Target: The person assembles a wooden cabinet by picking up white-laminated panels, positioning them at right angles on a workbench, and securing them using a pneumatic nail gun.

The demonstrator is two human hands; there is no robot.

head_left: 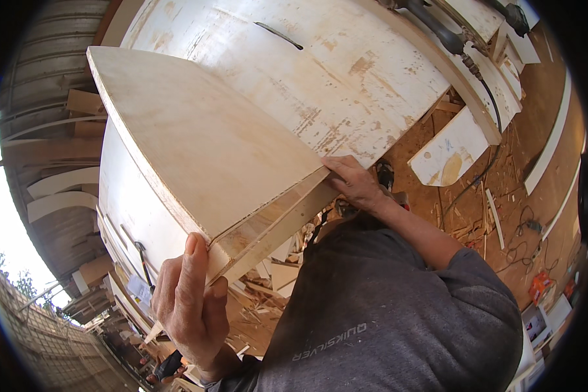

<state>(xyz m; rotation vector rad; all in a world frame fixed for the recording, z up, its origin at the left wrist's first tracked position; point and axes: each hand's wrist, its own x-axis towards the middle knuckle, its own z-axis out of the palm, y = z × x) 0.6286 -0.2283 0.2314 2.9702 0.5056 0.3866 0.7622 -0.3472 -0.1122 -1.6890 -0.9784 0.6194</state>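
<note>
A large pale plywood board lies tilted over a worn white workbench, with a thinner strip under its near edge. My left hand grips the board's near left corner, fingers wrapped over the edge. My right hand holds the near right corner, thumb on top. Both hands clamp the same board by its near edge. My grey shirt fills the lower middle of the view.
A power tool with a black cable rests at the bench's far right. A white offcut leans below it. Wood scraps and sawdust litter the floor. White panels stand at left, curved boards stacked behind them.
</note>
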